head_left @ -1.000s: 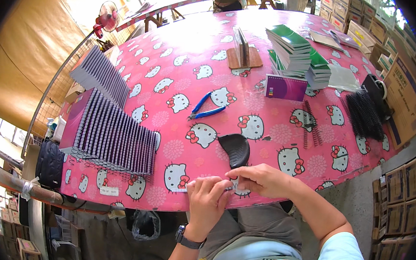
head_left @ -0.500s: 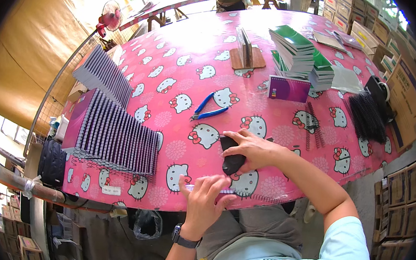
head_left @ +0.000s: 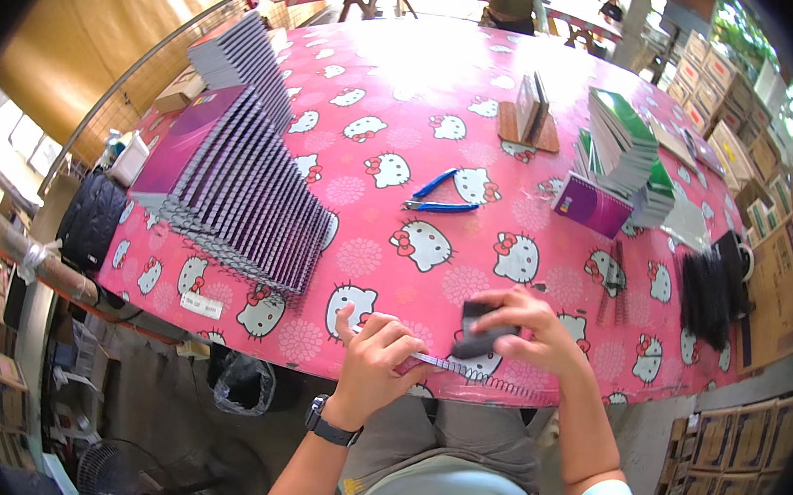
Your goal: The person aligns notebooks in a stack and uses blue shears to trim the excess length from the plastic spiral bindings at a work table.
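Observation:
At the table's front edge my left hand (head_left: 380,352) grips a thin notebook (head_left: 437,360), seen edge-on and mostly hidden under the fingers. A dark spiral binding coil (head_left: 478,374) runs along its edge, and its loose end (head_left: 521,390) sticks out to the right. My right hand (head_left: 533,330) is closed round a soft-looking black block (head_left: 483,332), whose exact kind I cannot make out. The block's lower end is right by the coil; whether they touch is unclear. Beyond both hands lie blue-handled cutting pliers (head_left: 443,195), with their handles spread.
Tall stacks of spiral-bound purple notebooks (head_left: 250,202) stand at left. Green-covered book stacks (head_left: 624,145), a purple notebook (head_left: 591,206) and a wooden stand (head_left: 529,137) are at far right. Black coils (head_left: 706,293) lie by a cardboard box (head_left: 782,295). A person (head_left: 512,1) stands behind.
My right hand has moved right and down with the black block, bringing it toward the coil. The left hand still holds the notebook. The whole view has shifted and tilted.

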`<state>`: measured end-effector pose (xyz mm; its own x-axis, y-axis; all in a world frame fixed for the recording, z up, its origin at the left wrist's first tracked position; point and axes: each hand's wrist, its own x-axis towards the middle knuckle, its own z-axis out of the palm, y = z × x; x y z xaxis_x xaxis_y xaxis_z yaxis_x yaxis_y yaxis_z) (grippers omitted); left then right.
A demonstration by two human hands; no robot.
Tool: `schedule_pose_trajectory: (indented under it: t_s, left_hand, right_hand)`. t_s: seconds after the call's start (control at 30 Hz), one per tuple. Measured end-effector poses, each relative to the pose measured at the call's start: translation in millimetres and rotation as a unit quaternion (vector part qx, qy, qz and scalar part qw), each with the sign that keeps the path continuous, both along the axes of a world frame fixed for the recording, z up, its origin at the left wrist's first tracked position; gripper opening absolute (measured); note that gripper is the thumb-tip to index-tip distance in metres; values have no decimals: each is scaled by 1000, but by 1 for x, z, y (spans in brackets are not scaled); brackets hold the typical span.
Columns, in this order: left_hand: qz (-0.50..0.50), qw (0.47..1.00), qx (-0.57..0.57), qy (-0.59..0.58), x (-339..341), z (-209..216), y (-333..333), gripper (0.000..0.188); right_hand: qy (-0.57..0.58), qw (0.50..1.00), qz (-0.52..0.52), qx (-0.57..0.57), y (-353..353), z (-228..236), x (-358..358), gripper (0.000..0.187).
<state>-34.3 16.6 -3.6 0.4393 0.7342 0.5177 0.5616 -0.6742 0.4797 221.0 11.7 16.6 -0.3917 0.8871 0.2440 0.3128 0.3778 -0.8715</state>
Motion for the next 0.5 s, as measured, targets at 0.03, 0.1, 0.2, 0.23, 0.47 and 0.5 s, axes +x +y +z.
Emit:
schedule_pose_trajectory:
  t_s: [0.03,0.1,0.2,0.23,0.47,0.5]
  left_hand:
    - [-1,1000,1,3,-2,-2,1,30]
    - [-9,1000,4,8,-3,-7,4,38]
    - [4,996,-73,-48,0,3,3,69]
    - [26,992,-56,-111,-2,1,5,79]
    - [-1,911,-243,-334,-14,-49,6,75]
    - [-9,909,-263,-322,-16,-51,6,68]
  right_hand:
    - [-9,999,40,-4,1,5,-4,38]
    - [-31,993,113,-11,2,16,-13,35]
    - [-78,995,-58,-25,11,0,-3,36]
    - [-67,994,-85,-32,13,0,2,38]
    - [55,988,107,-93,14,2,-13,62]
    - [36,991,90,-92,13,1,-14,63]
